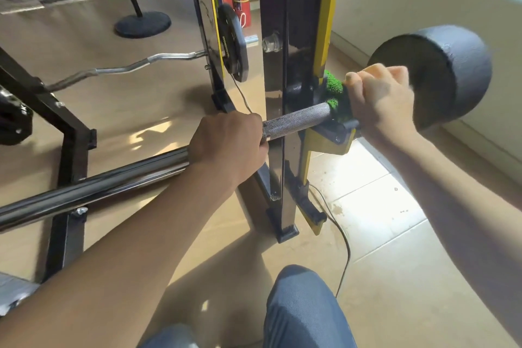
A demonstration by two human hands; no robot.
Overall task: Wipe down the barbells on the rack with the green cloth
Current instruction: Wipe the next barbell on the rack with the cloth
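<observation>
A chrome barbell (93,189) runs from the lower left up to the right, with a knurled section (296,118) where it lies on the black and yellow rack hook (333,138). My left hand (228,144) grips the bar just left of the knurled part. My right hand (381,102) holds the green cloth (333,90) wrapped round the bar at the hook, right beside the round black end weight (443,73). Most of the cloth is hidden under my fingers.
The black rack upright (278,65) stands between my hands. A curl bar (127,68) with a black plate (234,42) hangs on the far side. A thin cable (343,234) trails over the tiled floor. My knee (305,305) is below, and a red extinguisher (243,0) stands behind.
</observation>
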